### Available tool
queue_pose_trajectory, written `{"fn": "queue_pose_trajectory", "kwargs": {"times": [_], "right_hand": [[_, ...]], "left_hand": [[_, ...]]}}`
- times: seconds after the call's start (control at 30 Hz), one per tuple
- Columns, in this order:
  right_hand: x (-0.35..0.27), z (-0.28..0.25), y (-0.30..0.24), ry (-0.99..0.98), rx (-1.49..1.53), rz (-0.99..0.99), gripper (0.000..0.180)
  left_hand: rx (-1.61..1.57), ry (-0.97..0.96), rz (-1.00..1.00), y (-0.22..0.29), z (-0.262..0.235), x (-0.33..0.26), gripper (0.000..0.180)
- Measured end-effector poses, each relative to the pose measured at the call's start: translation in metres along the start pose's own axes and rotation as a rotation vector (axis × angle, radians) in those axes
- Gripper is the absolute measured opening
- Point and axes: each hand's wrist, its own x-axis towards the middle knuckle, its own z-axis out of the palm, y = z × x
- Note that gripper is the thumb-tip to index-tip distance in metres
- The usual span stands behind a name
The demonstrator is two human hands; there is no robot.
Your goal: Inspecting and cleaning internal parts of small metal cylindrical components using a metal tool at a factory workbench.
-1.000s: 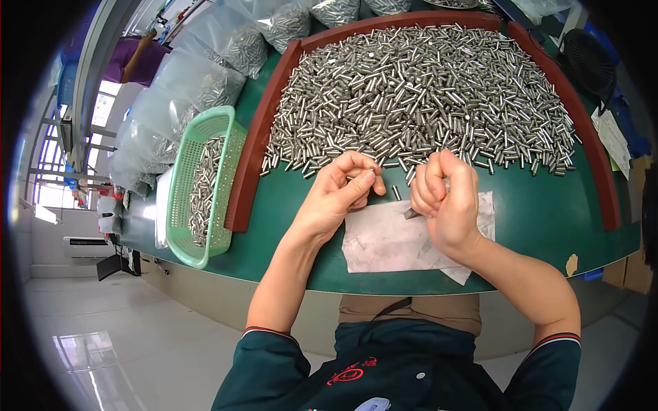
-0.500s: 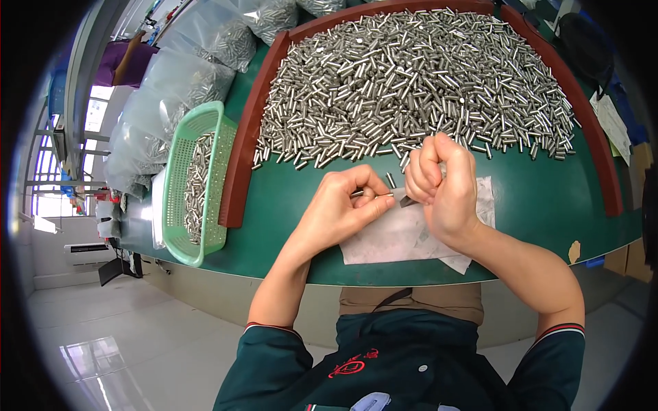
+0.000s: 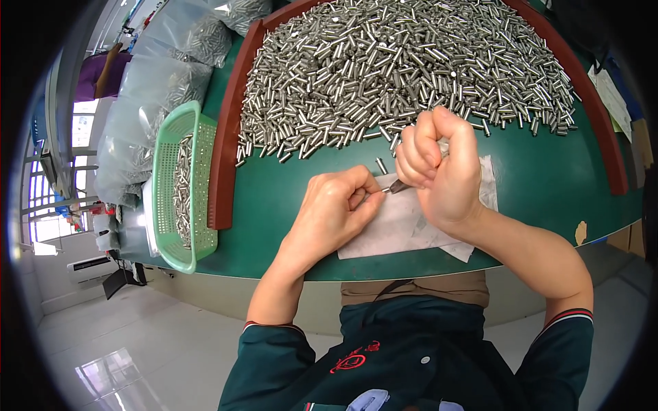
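My left hand (image 3: 330, 209) pinches a small metal pin (image 3: 386, 190) between thumb and fingertips, with only its end showing. My right hand (image 3: 447, 175) is curled in a fist around a slim tool with a dark tip (image 3: 397, 185); most of it is hidden in the palm, so its kind is unclear. That tip meets or nearly meets the pin's end. Both hands hover over a stained white cloth (image 3: 370, 236) at the near side of the green table. Just beyond the fingers a loose pin (image 3: 381, 165) lies on the tabletop.
A large heap of metal pins (image 3: 411, 75) spreads behind my hands, bordered by a dark red rail (image 3: 229, 151). Left of the rail stands a green plastic basket (image 3: 203, 161) holding more pins. Clear bags of pins (image 3: 147, 103) line the far left, where another person (image 3: 103, 72) is visible.
The dark tool tip in my right hand has come to the pin held by my left. The view has shifted slightly, and both hands stay over the cloth.
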Motion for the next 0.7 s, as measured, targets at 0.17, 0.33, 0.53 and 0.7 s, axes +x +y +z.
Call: {"fn": "queue_pose_trajectory", "kwargs": {"times": [0.17, 0.33, 0.53, 0.7], "right_hand": [[-0.0002, -0.0014, -0.0023, -0.003, -0.024, 0.036, 0.034], [-0.0003, 0.0016, 0.0000, -0.013, -0.057, 0.046, 0.040], [-0.0015, -0.0018, 0.0015, -0.020, -0.011, 0.004, 0.033], [-0.0059, 0.0067, 0.0020, -0.045, -0.129, -0.040, 0.033]], "left_hand": [[-0.001, -0.005, -0.005, -0.0002, 0.0017, 0.0023, 0.009], [0.023, -0.035, -0.015, 0.0004, -0.0024, 0.0006, 0.009], [-0.029, -0.036, -0.025, -0.0001, 0.0018, 0.0015, 0.010], [-0.023, -0.062, -0.045, 0.0030, -0.0018, 0.0013, 0.011]]}}
